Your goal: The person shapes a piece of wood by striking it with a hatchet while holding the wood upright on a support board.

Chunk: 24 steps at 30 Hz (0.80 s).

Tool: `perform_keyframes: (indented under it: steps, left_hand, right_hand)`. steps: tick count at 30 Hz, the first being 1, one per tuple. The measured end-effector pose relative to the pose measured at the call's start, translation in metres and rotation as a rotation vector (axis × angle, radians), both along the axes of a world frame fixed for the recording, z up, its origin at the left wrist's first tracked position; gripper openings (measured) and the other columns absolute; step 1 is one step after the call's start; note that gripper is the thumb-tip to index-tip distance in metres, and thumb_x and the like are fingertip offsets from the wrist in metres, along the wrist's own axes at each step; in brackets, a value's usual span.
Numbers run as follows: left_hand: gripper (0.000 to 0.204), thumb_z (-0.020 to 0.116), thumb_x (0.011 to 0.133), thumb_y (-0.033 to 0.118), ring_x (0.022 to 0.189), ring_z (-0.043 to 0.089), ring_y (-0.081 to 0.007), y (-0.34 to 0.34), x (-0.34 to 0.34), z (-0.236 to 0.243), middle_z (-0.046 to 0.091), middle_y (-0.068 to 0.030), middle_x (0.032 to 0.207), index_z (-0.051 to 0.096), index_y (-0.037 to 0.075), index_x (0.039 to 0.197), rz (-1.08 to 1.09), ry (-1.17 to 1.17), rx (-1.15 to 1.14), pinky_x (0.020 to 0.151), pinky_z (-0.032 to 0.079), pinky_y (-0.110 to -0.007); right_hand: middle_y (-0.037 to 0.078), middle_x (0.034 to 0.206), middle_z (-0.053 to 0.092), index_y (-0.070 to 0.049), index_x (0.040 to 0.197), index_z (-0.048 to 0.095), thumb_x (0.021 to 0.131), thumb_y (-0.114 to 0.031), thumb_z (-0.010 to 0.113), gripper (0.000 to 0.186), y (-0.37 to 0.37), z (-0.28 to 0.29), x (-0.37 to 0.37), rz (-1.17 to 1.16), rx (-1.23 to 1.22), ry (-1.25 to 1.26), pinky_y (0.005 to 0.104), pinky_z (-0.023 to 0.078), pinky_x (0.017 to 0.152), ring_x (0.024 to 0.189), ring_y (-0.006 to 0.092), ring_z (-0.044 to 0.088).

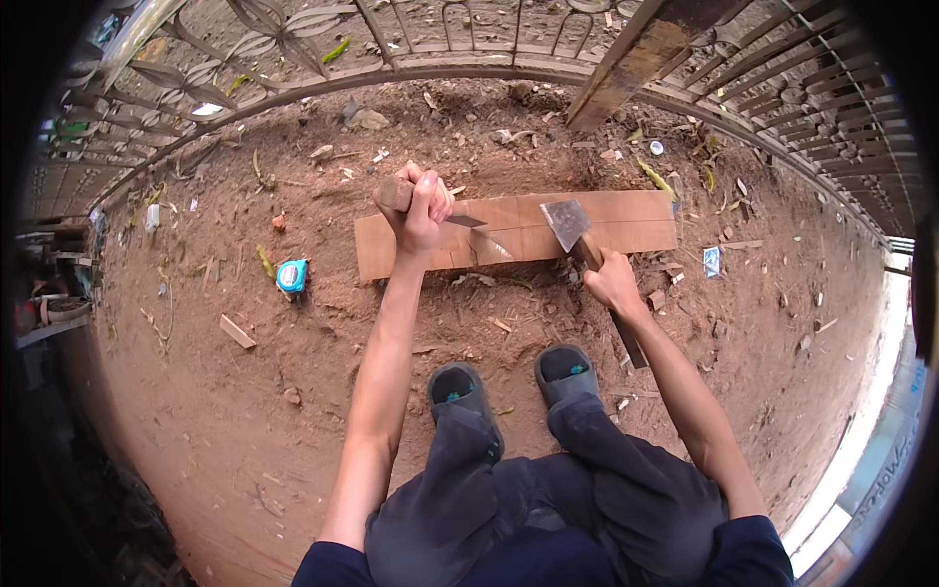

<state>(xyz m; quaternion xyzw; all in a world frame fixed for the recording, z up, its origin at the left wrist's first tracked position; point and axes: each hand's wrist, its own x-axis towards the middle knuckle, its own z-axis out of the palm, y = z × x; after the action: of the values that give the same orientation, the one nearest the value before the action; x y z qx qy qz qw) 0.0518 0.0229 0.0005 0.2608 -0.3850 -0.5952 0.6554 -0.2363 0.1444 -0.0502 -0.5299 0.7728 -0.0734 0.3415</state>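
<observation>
My left hand (423, 210) is closed round the wooden handle of a chisel (466, 221), whose flat metal blade points right over a brown wooden plank (626, 223). The plank lies lengthwise across the ground beyond my feet, with a pale patch on its surface near the blade. Fingers wrapped round its handle, my right hand (614, 284) grips a hatchet (566, 225). Its broad grey head is over the plank's right half, and the dark handle end sticks out below my hand. Whether the chisel's blade touches the wood, I cannot tell.
A blue tape measure (291, 277) lies on the dirt left of the plank. Wood scraps, such as an offcut (238, 331), litter the ground. A metal railing (469, 70) and a wooden post (626, 68) stand beyond. My slippered feet (460, 386) are on the near side.
</observation>
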Motion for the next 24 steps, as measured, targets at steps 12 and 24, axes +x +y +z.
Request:
perform_keyframes:
  steps: [12, 24]
  left_hand:
    - [0.031, 0.061, 0.089, 0.004, 0.041, 0.04, -0.0044, 0.001, -0.022, 0.012, 0.044, 0.0026, 0.051, 0.043, 0.006, 0.064, -0.014, -0.212, 0.027, 0.037, 0.03, -0.024]
    - [0.031, 0.056, 0.091, 0.003, 0.04, 0.038, -0.0052, 0.002, -0.033, 0.014, 0.043, 0.001, 0.049, 0.041, 0.007, 0.065, 0.008, -0.323, 0.018, 0.038, 0.03, -0.024]
  right_hand:
    - [0.03, 0.085, 0.066, 0.004, 0.095, 0.064, 0.066, -0.015, 0.059, 0.035, -0.002, 0.003, 0.001, 0.013, 0.016, -0.024, 0.0477, 0.052, 0.083, 0.089, 0.0441, 0.065]
    - [0.03, 0.088, 0.066, 0.005, 0.095, 0.064, 0.066, -0.016, 0.06, 0.036, -0.001, -0.001, -0.002, 0.027, 0.038, 0.023, 0.048, 0.052, 0.084, 0.091, 0.0437, 0.065]
